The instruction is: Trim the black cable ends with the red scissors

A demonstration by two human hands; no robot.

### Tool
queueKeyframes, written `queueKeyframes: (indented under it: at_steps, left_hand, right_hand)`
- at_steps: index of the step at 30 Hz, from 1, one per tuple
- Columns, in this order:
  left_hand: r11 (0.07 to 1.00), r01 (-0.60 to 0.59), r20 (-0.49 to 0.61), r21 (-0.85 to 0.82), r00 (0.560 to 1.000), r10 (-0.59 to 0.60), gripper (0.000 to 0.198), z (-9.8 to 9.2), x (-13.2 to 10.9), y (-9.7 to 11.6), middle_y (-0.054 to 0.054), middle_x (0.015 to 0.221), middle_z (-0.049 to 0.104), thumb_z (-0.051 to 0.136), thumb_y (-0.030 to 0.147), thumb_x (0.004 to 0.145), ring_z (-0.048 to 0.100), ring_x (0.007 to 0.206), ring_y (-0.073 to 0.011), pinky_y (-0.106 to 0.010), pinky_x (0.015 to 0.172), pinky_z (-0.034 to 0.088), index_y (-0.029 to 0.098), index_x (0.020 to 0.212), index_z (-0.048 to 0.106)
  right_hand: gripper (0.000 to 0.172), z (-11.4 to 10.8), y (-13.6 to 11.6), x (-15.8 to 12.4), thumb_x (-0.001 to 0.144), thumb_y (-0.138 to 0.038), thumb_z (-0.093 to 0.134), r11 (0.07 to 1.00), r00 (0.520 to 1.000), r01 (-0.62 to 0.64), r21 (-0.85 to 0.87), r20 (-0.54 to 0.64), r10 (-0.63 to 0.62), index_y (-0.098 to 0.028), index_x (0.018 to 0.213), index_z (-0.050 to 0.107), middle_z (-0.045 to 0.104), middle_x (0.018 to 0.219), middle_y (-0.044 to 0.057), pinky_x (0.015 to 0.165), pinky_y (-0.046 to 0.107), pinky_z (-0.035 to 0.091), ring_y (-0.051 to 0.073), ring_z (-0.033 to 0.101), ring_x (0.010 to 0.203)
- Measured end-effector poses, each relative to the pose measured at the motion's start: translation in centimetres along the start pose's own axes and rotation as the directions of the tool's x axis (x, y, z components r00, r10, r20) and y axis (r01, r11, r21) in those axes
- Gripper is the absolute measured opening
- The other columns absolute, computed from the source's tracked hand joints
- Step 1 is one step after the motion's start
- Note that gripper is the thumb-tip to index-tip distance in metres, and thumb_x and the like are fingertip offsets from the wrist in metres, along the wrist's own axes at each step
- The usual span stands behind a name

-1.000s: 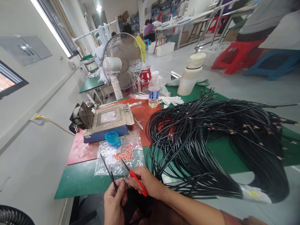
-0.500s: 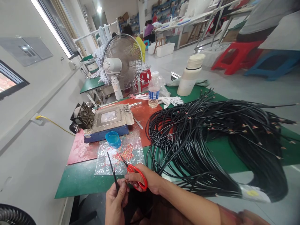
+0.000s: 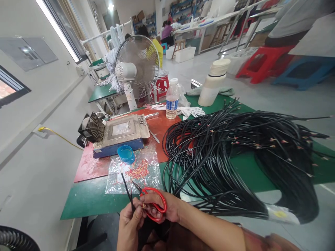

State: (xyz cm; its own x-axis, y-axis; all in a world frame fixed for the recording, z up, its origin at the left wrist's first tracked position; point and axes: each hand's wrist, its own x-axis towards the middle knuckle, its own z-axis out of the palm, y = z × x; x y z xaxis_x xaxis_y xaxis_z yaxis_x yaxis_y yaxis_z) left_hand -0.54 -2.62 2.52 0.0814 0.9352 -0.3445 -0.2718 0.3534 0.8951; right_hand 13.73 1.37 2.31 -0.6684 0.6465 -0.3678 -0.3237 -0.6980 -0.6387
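Note:
My left hand (image 3: pixel 132 219) is closed around black cables (image 3: pixel 127 188), whose ends stick up past the fingers. Red-handled scissors (image 3: pixel 162 200) are in my right hand (image 3: pixel 167 207), with the dark blades pointing up and left. The fingertips of both hands meet at a small stripped wire end (image 3: pixel 143 206); exactly how it is pinched is partly hidden. Just beyond the hands lies a clear plastic bag (image 3: pixel 111 181) with many red and yellow wire scraps (image 3: pixel 140 169) on it. A blue cup (image 3: pixel 126 154) stands at its far side.
A large bundle of black cables (image 3: pixel 209 167) covers the right of the green table (image 3: pixel 83 200). Behind the bag sit a soldering pot (image 3: pixel 121 130) and a small fan (image 3: pixel 91 128). A water bottle (image 3: pixel 172 101) and a white container (image 3: pixel 213 83) stand farther back.
The scissors have opened their handles wider and tilted slightly, blades shifting left. My right fingers have come closer to the left fingertips at the wire end. The cable tips have moved slightly right.

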Motion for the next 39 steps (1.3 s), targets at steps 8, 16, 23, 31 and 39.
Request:
queueKeyframes:
  at_steps: [8,16,23,31,39]
  left_hand:
    - [0.998,-0.046,-0.077,0.041,0.996,0.049,0.02,-0.12,0.13,0.06,0.003,0.057,0.049,0.069,0.036,0.073,0.032,0.05,-0.0074,-0.019,0.044,0.025,0.016,0.071,0.066]
    - [0.994,-0.07,-0.072,0.079,0.995,0.075,0.022,-0.14,0.11,0.04,0.006,0.053,0.04,0.065,0.037,0.076,0.026,0.049,-0.0071,-0.019,0.044,0.022,0.016,0.07,0.064]
    - [0.994,-0.073,-0.097,0.078,0.992,0.081,0.023,-0.22,0.29,0.03,0.007,0.051,0.036,0.065,0.038,0.076,0.025,0.048,-0.0078,-0.019,0.044,0.023,0.017,0.068,0.062]
    - [0.993,-0.079,-0.1,0.083,0.991,0.087,0.022,-0.1,0.26,0.09,0.006,0.052,0.04,0.065,0.038,0.076,0.026,0.049,-0.0073,-0.019,0.044,0.023,0.017,0.069,0.064]
    - [0.998,-0.056,-0.118,0.021,0.991,0.058,0.024,0.08,0.17,0.11,0.006,0.053,0.038,0.065,0.038,0.077,0.025,0.049,-0.0068,-0.017,0.045,0.024,0.016,0.068,0.061]
  right_hand:
    - [0.043,0.14,-0.44,-0.13,0.063,-0.053,0.068,0.997,0.996,0.07,0.039,-0.065,-0.067,-0.012,0.056,0.056,0.046,0.038,-0.006,0.028,0.016,0.021,0.004,0.037,0.029]
    - [0.044,0.36,-0.25,-0.15,0.063,-0.053,0.069,0.993,0.992,0.111,-0.026,-0.055,-0.113,-0.012,0.055,0.056,0.045,0.038,-0.006,0.028,0.016,0.022,0.004,0.038,0.029]
    - [0.044,0.33,0.0,0.0,0.065,-0.053,0.067,0.986,0.986,0.119,-0.116,-0.101,-0.131,-0.013,0.054,0.054,0.043,0.038,-0.006,0.031,0.017,0.021,0.004,0.036,0.031]
    - [0.046,0.69,-0.14,-0.1,0.066,-0.056,0.063,0.975,0.976,0.143,-0.171,-0.142,-0.168,-0.012,0.056,0.054,0.043,0.039,-0.007,0.034,0.017,0.025,0.004,0.036,0.033]
    - [0.046,0.57,0.08,0.04,0.066,-0.056,0.063,0.953,0.97,0.167,-0.252,-0.133,-0.205,-0.012,0.056,0.055,0.044,0.04,-0.006,0.033,0.015,0.028,0.003,0.036,0.032]
